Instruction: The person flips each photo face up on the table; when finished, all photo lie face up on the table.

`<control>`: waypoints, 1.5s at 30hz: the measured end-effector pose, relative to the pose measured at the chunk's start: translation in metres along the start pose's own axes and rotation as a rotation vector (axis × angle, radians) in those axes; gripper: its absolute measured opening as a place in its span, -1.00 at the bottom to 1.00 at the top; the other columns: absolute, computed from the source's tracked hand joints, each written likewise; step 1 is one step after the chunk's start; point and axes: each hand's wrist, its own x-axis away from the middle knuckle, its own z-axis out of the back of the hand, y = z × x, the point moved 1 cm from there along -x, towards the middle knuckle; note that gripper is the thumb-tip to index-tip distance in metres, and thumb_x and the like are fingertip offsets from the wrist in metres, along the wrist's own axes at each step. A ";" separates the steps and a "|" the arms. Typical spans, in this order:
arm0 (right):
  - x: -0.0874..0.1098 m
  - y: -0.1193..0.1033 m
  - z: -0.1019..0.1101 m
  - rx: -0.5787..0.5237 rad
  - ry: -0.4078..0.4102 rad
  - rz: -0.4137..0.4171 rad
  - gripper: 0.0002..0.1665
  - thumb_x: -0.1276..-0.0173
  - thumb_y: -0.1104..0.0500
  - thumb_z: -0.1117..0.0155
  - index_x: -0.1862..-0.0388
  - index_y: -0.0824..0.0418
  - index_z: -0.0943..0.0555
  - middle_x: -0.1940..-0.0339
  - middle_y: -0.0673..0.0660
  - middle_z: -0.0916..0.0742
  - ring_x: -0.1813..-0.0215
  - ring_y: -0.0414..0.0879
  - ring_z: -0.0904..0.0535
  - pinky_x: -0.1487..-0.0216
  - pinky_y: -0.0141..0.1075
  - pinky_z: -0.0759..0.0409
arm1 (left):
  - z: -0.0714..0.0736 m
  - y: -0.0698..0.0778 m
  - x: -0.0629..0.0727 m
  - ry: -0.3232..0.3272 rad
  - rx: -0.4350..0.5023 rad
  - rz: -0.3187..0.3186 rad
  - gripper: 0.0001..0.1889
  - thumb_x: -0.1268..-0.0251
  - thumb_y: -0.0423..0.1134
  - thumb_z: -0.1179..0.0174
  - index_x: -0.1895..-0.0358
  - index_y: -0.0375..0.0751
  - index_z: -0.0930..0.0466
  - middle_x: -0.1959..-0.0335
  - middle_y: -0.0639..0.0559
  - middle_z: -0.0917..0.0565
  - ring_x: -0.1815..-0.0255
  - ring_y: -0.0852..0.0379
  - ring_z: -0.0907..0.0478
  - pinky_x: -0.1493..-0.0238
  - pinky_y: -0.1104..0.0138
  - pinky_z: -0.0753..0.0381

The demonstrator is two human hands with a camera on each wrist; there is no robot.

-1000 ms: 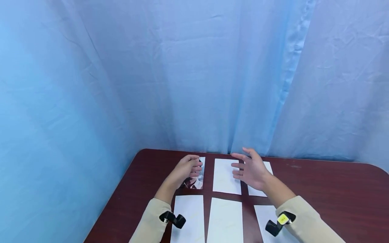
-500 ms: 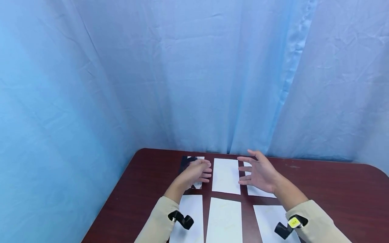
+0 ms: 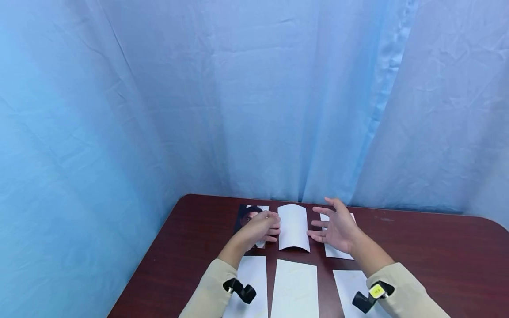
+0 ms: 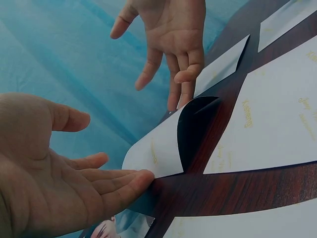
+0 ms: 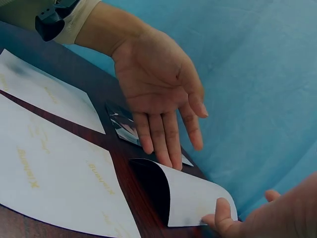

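Observation:
At the back middle of the table, a photo print (image 3: 293,227) lies white back up, bowed upward into an arch. My left hand (image 3: 258,227) has its extended fingertips at the print's left edge. Opposite it, my right hand (image 3: 338,229) presses the right edge with its lower fingers, palm facing inward and thumb raised. Both hands show straight, spread fingers. In the left wrist view, the dark underside of the arched print (image 4: 198,119) shows beneath its lifted end. A face-up photo (image 3: 248,216) of a person is partly hidden behind my left hand.
Several other prints lie white side up: one at the back right (image 3: 336,251), and a front row at left (image 3: 254,282), middle (image 3: 295,287) and right (image 3: 350,287). Faint yellow lettering marks their backs. A blue curtain (image 3: 254,110) hangs behind the dark red wooden table (image 3: 429,251).
My left hand has moved right, off the face-up photo, to the middle print. That print was flat and now arches up between my hands. My right hand has shifted slightly.

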 end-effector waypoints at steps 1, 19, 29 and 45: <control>0.000 0.001 0.000 -0.013 0.002 -0.003 0.06 -0.63 -0.45 0.30 -0.78 0.16 0.23 -0.74 0.52 0.18 -0.68 0.56 -0.08 -0.67 0.18 -0.26 | 0.000 0.000 0.000 -0.004 -0.003 -0.003 -0.56 -0.65 -0.08 -0.05 -0.37 -0.26 -0.42 -0.39 -0.38 -0.58 -0.38 -0.26 -0.64 -0.31 -0.03 -0.70; 0.015 -0.007 -0.003 0.150 -0.013 0.038 -0.02 -0.71 -0.28 0.36 -0.76 0.15 0.45 -0.72 0.60 0.16 -0.68 0.70 0.17 -0.68 0.35 -0.12 | -0.004 0.003 0.005 -0.010 -0.017 -0.005 -0.58 -0.68 -0.14 0.03 -0.39 -0.31 -0.43 -0.39 -0.38 -0.57 -0.36 -0.25 -0.65 -0.28 0.00 -0.73; 0.003 0.003 -0.005 0.107 0.024 -0.020 0.03 -0.65 -0.34 0.29 -0.78 0.16 0.36 -0.70 0.62 0.04 -0.62 0.55 -0.23 -0.23 -0.10 -0.57 | -0.006 0.000 0.004 -0.024 -0.024 -0.006 -0.56 -0.67 -0.13 0.02 -0.39 -0.33 -0.43 -0.38 -0.34 -0.60 -0.36 -0.22 -0.65 -0.24 0.00 -0.74; 0.013 0.000 -0.008 0.180 0.026 0.037 -0.02 -0.68 -0.29 0.34 -0.77 0.11 0.43 -0.73 0.50 -0.07 -0.72 0.38 -0.01 -0.26 -0.11 -0.41 | -0.016 0.008 0.007 0.013 -0.038 -0.024 -0.58 -0.64 -0.12 -0.06 -0.35 -0.32 -0.48 -0.35 -0.32 -0.61 -0.35 -0.25 -0.64 -0.26 -0.09 -0.72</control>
